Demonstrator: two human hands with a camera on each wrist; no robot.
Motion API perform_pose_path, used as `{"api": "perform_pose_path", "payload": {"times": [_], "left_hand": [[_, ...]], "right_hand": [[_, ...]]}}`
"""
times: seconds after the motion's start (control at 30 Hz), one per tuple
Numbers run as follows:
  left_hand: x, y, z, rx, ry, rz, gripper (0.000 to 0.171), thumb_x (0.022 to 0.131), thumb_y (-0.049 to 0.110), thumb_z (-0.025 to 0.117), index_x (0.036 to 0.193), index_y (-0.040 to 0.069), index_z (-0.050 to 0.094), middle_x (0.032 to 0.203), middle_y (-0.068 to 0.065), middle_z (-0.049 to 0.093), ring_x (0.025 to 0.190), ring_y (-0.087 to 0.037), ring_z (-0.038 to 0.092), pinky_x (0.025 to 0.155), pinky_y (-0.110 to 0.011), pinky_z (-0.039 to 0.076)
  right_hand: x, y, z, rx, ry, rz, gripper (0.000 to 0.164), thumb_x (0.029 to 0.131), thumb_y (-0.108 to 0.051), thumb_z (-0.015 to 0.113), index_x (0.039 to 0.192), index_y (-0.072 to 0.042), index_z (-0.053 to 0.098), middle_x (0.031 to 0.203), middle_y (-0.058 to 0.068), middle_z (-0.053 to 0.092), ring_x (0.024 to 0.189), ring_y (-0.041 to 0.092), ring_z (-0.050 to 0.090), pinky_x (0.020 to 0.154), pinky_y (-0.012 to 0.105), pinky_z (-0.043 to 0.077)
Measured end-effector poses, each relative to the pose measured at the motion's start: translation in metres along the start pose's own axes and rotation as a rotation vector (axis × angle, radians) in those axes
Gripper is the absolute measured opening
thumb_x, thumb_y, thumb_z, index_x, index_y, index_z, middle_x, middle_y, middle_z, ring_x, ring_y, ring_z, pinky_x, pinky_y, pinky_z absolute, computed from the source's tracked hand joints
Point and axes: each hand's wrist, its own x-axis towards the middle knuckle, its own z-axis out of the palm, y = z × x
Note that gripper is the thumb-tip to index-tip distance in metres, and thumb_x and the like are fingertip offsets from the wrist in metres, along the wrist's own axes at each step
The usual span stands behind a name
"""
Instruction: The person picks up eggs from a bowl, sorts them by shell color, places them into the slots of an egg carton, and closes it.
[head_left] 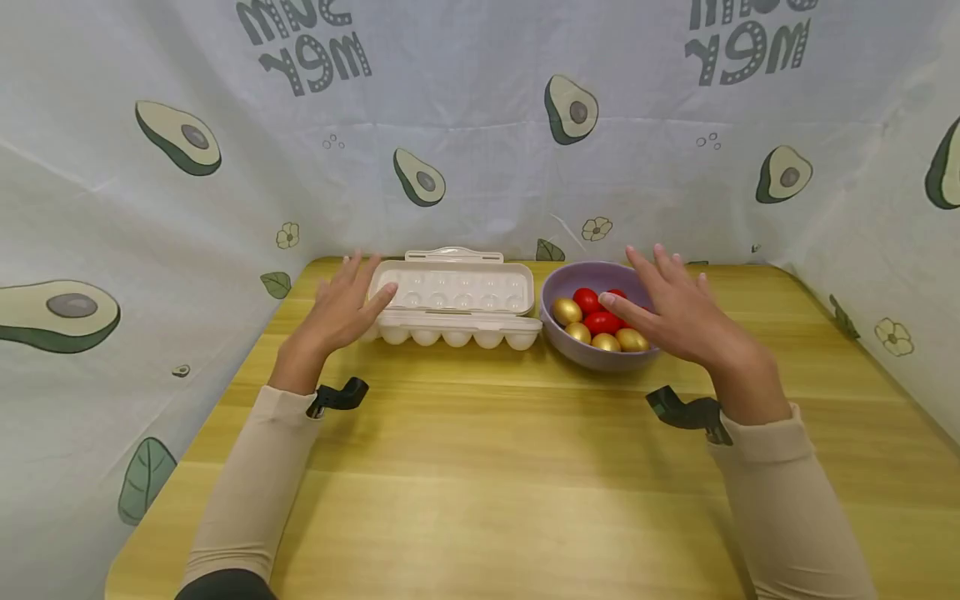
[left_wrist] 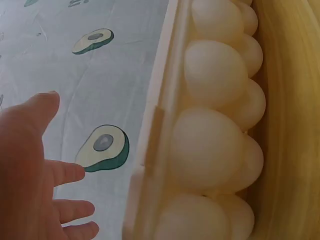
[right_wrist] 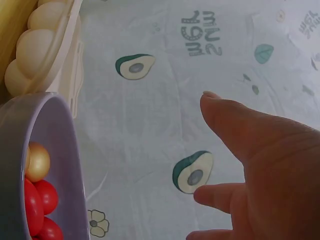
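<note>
An egg carton (head_left: 457,323) of pale plastic stands at the back of the table with its lid (head_left: 463,287) raised. Its rounded cups (left_wrist: 215,75) bulge out below the rim in the left wrist view. Right beside it is a purple bowl (head_left: 592,358) with several red eggs (head_left: 602,322) and gold eggs (head_left: 566,312). My left hand (head_left: 337,304), fingers spread, hovers by the carton's left end and holds nothing. Over the bowl's right side my right hand (head_left: 686,321) is raised with its fingers extended, hiding part of the bowl and its eggs.
The wooden table (head_left: 480,467) reaches from the carton and bowl toward the person. A white curtain (head_left: 480,167) printed with avocados hangs behind the table and along both sides. Each sleeve cuff carries a black camera mount (head_left: 686,410).
</note>
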Motion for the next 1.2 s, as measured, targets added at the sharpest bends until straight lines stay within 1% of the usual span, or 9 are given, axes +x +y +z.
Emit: {"api": "perform_pose_path", "payload": {"times": [0.13,0.3,0.47,0.63,0.7,0.83,0.93,1.07,1.2], "left_hand": [[0.005,-0.012,0.006,-0.119,0.029,0.015,0.068,0.091,0.058,0.028,0.145,0.020,0.015,0.150,-0.006,0.007,0.136,-0.026,0.005,0.104,-0.056,0.009],[0.009,-0.026,0.017,-0.271,0.047,-0.019,0.071,0.090,0.057,0.033,0.144,0.012,0.021,0.147,-0.007,0.020,0.134,-0.025,0.016,0.106,-0.047,0.016],[0.011,-0.036,0.026,-0.323,0.031,-0.067,0.073,0.090,0.059,0.031,0.143,0.011,0.023,0.146,-0.007,0.024,0.133,-0.025,0.019,0.106,-0.046,0.018],[0.008,-0.045,0.030,-0.375,0.017,-0.097,0.072,0.090,0.060,0.029,0.142,0.010,0.026,0.144,-0.008,0.028,0.132,-0.027,0.023,0.105,-0.047,0.021],[0.006,-0.049,0.032,-0.412,0.013,-0.112,0.071,0.090,0.060,0.028,0.141,0.011,0.028,0.144,-0.008,0.029,0.132,-0.027,0.024,0.105,-0.047,0.021],[0.002,-0.056,0.038,-0.527,0.012,-0.145,0.071,0.090,0.060,0.027,0.140,0.009,0.030,0.142,-0.011,0.031,0.131,-0.028,0.024,0.105,-0.048,0.020],[-0.002,-0.058,0.043,-0.699,0.007,-0.164,0.067,0.093,0.054,0.028,0.138,0.004,0.029,0.140,-0.016,0.029,0.129,-0.030,0.024,0.106,-0.048,0.017],[-0.010,-0.051,0.044,-0.888,0.011,-0.180,0.060,0.097,0.044,0.030,0.137,-0.001,0.028,0.139,-0.019,0.026,0.129,-0.031,0.020,0.108,-0.044,0.011],[-0.014,-0.047,0.044,-0.877,0.025,-0.168,0.061,0.097,0.041,0.029,0.138,-0.005,0.026,0.141,-0.022,0.025,0.132,-0.032,0.018,0.108,-0.043,0.011]], "right_hand": [[0.005,0.004,0.001,0.056,-0.010,-0.003,0.080,0.087,-0.058,0.041,0.146,-0.020,0.004,0.150,0.011,-0.005,0.135,0.034,-0.011,0.099,0.065,-0.001],[0.010,0.008,0.004,0.134,-0.029,-0.029,0.079,0.087,-0.055,0.045,0.146,-0.017,0.009,0.150,0.010,0.007,0.136,0.034,0.004,0.102,0.060,0.011],[0.016,0.012,0.009,0.176,-0.016,-0.051,0.076,0.087,-0.054,0.046,0.145,-0.012,0.019,0.144,0.013,0.026,0.129,0.034,0.025,0.101,0.056,0.021],[0.023,0.018,0.016,0.221,0.034,-0.106,0.061,0.088,-0.050,0.048,0.137,-0.014,0.036,0.122,0.007,0.049,0.108,0.026,0.045,0.092,0.049,0.035],[0.025,0.019,0.019,0.237,0.040,-0.116,0.057,0.088,-0.048,0.049,0.134,-0.016,0.040,0.115,0.005,0.052,0.102,0.023,0.047,0.088,0.047,0.038],[0.028,0.022,0.023,0.239,0.040,-0.102,0.059,0.087,-0.049,0.050,0.134,-0.014,0.040,0.120,0.005,0.051,0.105,0.024,0.047,0.089,0.047,0.039],[0.030,0.024,0.027,0.240,0.029,-0.074,0.064,0.087,-0.051,0.050,0.136,-0.011,0.039,0.128,0.009,0.046,0.112,0.028,0.044,0.092,0.051,0.037],[0.033,0.026,0.031,0.279,0.013,-0.027,0.068,0.085,-0.052,0.051,0.135,-0.007,0.040,0.133,0.013,0.043,0.117,0.032,0.043,0.094,0.052,0.037],[0.035,0.029,0.034,0.325,0.016,0.010,0.068,0.083,-0.055,0.052,0.131,-0.007,0.046,0.131,0.012,0.045,0.115,0.030,0.044,0.094,0.050,0.037]]}}
